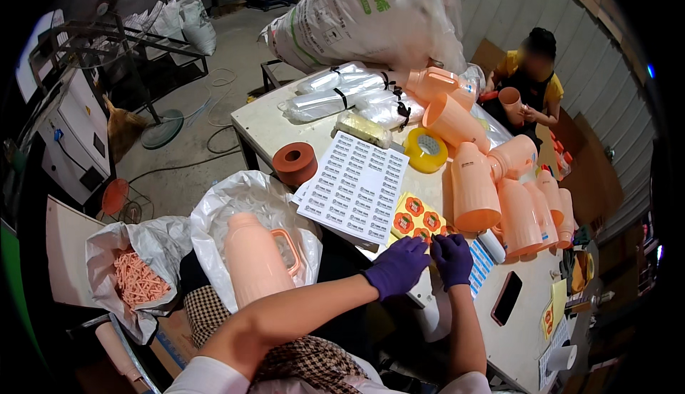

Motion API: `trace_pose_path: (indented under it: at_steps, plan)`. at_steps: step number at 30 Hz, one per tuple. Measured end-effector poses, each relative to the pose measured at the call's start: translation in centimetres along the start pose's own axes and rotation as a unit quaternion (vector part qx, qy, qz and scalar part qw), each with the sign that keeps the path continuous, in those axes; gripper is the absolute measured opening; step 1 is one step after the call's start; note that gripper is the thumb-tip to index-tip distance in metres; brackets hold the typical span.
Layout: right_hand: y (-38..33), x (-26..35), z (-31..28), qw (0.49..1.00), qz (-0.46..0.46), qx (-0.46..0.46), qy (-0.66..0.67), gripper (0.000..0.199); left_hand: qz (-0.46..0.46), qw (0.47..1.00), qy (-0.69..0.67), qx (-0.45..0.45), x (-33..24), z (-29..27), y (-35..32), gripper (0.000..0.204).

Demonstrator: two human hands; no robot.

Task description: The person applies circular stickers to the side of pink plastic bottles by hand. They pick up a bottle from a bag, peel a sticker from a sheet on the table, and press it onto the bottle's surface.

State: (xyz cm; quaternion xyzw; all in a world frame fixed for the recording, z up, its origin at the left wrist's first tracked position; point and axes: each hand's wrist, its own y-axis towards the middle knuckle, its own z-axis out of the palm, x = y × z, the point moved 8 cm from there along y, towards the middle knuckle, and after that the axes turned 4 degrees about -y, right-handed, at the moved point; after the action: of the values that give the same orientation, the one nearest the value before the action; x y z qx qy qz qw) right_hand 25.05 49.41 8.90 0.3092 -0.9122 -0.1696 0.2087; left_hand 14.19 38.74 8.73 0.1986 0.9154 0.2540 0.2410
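My left hand (401, 265), in a purple glove, reaches across to the table's near edge, its fingers closed at the lower edge of a yellow sheet of round orange-red stickers (412, 215). Beside it my right hand (452, 258), also gloved in purple, has its fingers bent in and pinched at the sheet's right corner. The fingertips partly hide that corner. A peach plastic jug body (255, 262) with a side handle leans in my lap on a white plastic bag (214, 201). My left forearm passes over its lower end.
Peach jugs (474, 187) crowd the table's right. White label sheets (354, 187), yellow tape (426, 150), a brown-red roll (295, 163) and a phone (506, 298) lie around. A bag of peach scraps (139, 280) stands left. Another person (531, 83) holds a jug at far right.
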Motion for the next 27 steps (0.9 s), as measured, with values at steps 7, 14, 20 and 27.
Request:
trace_pose_path:
  at_steps: [7, 14, 20, 27]
  plan:
    - [1.5, -0.7, 2.6, 0.992, 0.02, 0.105, -0.066, 0.04, -0.071, 0.996, 0.003, 0.057, 2.3, 3.6, -0.6, 0.027]
    - [6.9, -8.2, -0.9, 0.901, 0.202, -0.053, 0.381, 0.04, -0.095, 0.993, -0.037, -0.06, 3.3, 5.6, -1.4, 0.047]
    - [0.4, 16.8, -10.1, 0.941, -0.282, -0.14, 0.123, 0.031, -0.165, 0.943, -0.287, -0.037, 0.6, -2.7, -3.2, 0.036]
    - [-5.7, 29.5, -0.9, 0.902, -0.363, 0.078, 0.221, 0.05, -0.427, 0.413, -0.758, -0.268, 6.8, -15.8, -24.8, 0.073]
